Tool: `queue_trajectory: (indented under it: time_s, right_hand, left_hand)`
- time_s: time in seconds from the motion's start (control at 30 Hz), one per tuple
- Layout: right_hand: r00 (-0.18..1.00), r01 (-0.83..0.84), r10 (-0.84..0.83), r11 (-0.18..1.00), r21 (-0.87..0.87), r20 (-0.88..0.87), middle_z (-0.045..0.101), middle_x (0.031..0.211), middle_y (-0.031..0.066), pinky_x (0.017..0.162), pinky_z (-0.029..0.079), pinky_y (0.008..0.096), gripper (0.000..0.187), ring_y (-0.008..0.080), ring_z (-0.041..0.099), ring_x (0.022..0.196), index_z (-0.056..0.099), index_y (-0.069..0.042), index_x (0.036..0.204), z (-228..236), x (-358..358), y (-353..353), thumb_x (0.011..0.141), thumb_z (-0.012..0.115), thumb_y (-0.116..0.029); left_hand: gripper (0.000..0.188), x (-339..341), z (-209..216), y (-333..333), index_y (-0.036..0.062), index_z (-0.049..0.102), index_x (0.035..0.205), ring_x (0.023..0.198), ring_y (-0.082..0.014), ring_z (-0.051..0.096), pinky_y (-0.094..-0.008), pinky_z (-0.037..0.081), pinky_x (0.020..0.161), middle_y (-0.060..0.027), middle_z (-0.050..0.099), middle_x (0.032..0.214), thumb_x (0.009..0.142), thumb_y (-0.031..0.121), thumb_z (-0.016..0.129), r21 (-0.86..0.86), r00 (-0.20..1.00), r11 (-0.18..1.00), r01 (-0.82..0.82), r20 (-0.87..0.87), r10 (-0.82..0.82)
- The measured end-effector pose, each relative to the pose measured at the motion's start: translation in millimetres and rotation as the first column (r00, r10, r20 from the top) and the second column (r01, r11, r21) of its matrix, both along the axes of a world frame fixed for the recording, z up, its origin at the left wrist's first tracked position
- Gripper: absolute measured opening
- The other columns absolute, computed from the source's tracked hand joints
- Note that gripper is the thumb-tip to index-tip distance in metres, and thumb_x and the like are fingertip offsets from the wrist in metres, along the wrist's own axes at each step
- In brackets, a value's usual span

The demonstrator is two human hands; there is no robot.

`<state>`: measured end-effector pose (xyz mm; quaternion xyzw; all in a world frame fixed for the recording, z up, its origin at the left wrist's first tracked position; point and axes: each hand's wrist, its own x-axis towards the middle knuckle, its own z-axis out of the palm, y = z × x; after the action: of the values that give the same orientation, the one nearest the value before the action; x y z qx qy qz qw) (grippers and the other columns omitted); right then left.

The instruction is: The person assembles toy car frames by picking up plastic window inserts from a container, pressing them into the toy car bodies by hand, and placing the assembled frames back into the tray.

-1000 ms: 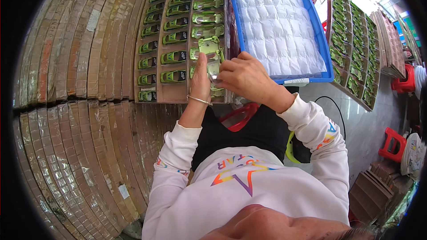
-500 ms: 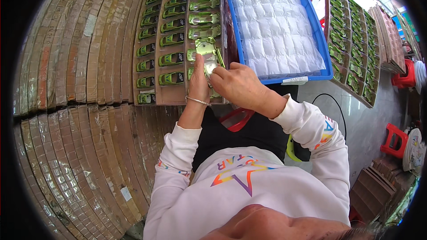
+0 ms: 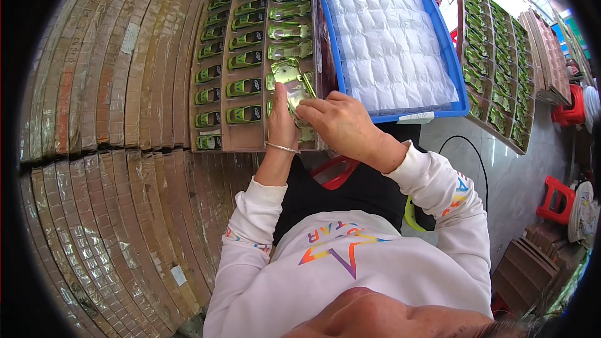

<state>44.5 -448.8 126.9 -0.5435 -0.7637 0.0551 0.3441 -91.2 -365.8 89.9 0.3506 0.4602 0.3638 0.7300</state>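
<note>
My left hand [image 3: 283,126] holds a shiny green toy car body [image 3: 288,74], its thumb along the near side and its hollow side apparently facing up. My right hand [image 3: 343,124] has its fingers bent together at the part's right edge, beside a narrow green strip; whether a small piece sits between those fingertips is hidden. Both hands are over the right column of a cardboard tray [image 3: 241,140], where rows of green car bodies lie. Those in the left and middle columns, such as one green car body [image 3: 244,87], show black windows.
Right of the tray is a blue plastic bin [image 3: 333,50] full of small white wrapped packets [image 3: 391,44]. Stacked cardboard trays [image 3: 100,87] wall the left. Another tray of green parts [image 3: 494,56] stands at right, with red stools [image 3: 556,199] beyond.
The view has shifted slightly. My right fingers have loosened a little and extended at the car body's edge. My left hand keeps its hold.
</note>
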Motion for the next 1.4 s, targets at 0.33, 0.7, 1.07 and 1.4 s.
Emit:
queue_trajectory:
  time_s: [0.33, 0.7, 1.07, 1.4]
  right_hand:
    - [0.998, 0.058, -0.060, 0.994, 0.093, 0.020, 0.068, 0.096, 0.0004, 0.072, 0.045, 0.0327, 0.024, 0.0171, 0.061, 0.081, 0.062, -0.009, 0.097, -8, 9, 5, 0.074, 0.067, -0.012]
    - [0.996, 0.061, -0.066, 0.995, 0.083, 0.059, 0.064, 0.096, 0.0005, 0.074, 0.045, 0.0331, 0.022, 0.0190, 0.059, 0.086, 0.061, -0.010, 0.092, 2, 5, 8, 0.071, 0.068, -0.012]
    - [0.982, 0.184, -0.169, 0.944, 0.273, -0.079, 0.066, 0.098, 0.0035, 0.076, 0.048, 0.0356, 0.021, 0.0226, 0.063, 0.086, 0.064, -0.008, 0.097, -11, 47, -2, 0.076, 0.061, -0.004]
    - [0.863, 0.505, -0.503, 0.861, -0.063, 0.047, 0.069, 0.107, 0.0064, 0.081, 0.048, 0.0379, 0.019, 0.0261, 0.064, 0.093, 0.068, -0.008, 0.102, -136, 109, -9, 0.085, 0.060, -0.008]
  left_hand:
    - [0.050, 1, -9, 1, 0.0071, 0.054, 0.125, 0.085, -0.0109, 0.063, -0.0261, 0.053, 0.066, -0.0025, 0.064, 0.102, 0.101, 0.049, 0.042, 0.057, 0.999, 0.998, 0.017, 0.031, -0.018]
    - [0.044, -2, 15, -3, 0.0101, 0.055, 0.122, 0.084, -0.0111, 0.063, -0.0263, 0.053, 0.061, -0.0015, 0.064, 0.101, 0.100, 0.047, 0.043, -0.072, 0.981, 0.990, 0.122, 0.159, -0.109]
    - [0.051, -13, 11, 4, 0.0054, 0.047, 0.125, 0.070, -0.0279, 0.068, -0.0348, 0.057, 0.056, -0.0153, 0.066, 0.097, 0.099, 0.048, 0.041, -0.039, 0.983, 0.995, 0.088, 0.167, -0.081]
    - [0.053, -19, 5, 6, 0.0069, 0.045, 0.130, 0.070, -0.0269, 0.068, -0.0343, 0.056, 0.056, -0.0153, 0.065, 0.099, 0.098, 0.049, 0.042, -0.024, 0.987, 0.994, 0.107, 0.122, -0.103]
